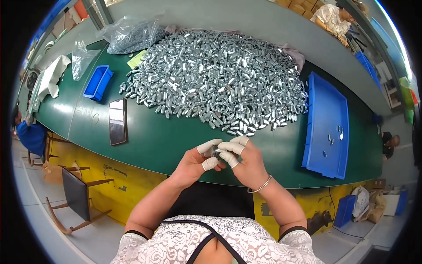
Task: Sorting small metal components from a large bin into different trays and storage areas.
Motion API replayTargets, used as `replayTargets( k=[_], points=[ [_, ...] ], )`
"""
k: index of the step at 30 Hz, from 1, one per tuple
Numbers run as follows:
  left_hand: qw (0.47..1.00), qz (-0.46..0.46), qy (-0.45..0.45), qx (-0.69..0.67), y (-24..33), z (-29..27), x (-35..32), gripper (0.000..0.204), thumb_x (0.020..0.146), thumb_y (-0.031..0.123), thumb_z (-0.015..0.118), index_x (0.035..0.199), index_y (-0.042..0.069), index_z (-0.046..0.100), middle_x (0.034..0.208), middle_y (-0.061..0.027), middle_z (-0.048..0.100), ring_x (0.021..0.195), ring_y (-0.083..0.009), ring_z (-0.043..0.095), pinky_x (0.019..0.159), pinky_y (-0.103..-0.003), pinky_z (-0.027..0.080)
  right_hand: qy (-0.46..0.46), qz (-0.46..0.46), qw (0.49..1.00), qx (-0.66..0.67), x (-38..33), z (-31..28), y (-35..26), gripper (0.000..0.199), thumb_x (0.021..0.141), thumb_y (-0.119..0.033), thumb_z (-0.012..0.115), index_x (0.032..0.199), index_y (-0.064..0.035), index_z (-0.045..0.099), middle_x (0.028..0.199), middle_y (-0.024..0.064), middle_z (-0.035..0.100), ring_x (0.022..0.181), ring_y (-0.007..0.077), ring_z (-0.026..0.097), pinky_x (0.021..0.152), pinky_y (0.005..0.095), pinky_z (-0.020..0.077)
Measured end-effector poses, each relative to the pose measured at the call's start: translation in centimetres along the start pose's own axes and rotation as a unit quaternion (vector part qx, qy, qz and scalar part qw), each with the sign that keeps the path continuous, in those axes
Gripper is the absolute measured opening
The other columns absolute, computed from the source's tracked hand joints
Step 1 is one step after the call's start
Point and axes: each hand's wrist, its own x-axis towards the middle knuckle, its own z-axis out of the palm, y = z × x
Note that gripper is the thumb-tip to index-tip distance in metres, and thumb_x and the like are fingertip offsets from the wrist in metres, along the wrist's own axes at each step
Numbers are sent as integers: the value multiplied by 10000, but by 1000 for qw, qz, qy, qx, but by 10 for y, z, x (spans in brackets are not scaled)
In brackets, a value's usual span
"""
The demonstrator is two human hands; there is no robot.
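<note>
My left hand and my right hand meet above the table's near edge, both wearing white finger cots. Between the fingertips sits a small shiny metal part. The left thumb and fingers close around its rounder, greyish end, while the right fingertips pinch the other end; whether it is one piece or two cannot be made out. Beyond the hands, a large heap of small silvery metal fittings spreads over the green table. Its nearest loose pieces lie just ahead of my fingers.
On the right stands a long blue tray with several metal pieces inside. To the left are a phone, a small blue bin and a clear bag of metal parts. A chair stands lower left. Other people sit farther off.
</note>
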Motion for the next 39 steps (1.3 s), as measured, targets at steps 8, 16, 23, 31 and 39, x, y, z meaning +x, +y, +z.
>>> replayTargets(
  k=[8,16,23,31,39],
  points=[
    [999,26,26,-4,5,4,-8,492,821,48,628,1280,42,451,1087,-81,582,916,-172,588,797,-319,508,-20,-17,999,33,-3,2,-11,134,778,-5,629,909,-34,644,866,89,618,767,201,605,658,286,485],
    [992,115,31,31,-3,12,-15,519,802,-72,588,1288,29,438,1203,-94,531,1029,-182,557,882,-327,480,-44,73,991,101,-5,0,-20,116,806,-16,606,919,-25,631,847,76,637,732,141,612,674,266,495],
    [983,137,48,113,3,20,-18,526,787,-119,566,1284,8,444,1219,-95,518,1039,-168,548,886,-310,473,-47,85,988,124,-7,1,-16,109,847,-111,581,917,-36,617,748,104,626,611,206,607,566,301,474],
    [971,141,61,182,1,17,-19,531,763,-130,583,1264,2,470,1195,-95,539,1000,-149,556,869,-293,475,-64,52,996,38,-7,7,-13,208,890,-223,530,832,-33,595,639,145,576,551,305,558,515,335,442],
    [938,163,61,298,-1,9,-21,534,754,-100,623,1258,4,478,1120,-89,578,906,-131,577,813,-277,487,-123,67,989,41,-9,5,-5,211,912,-208,525,892,-15,608,609,82,567,510,149,501,505,281,424]
  ],
)
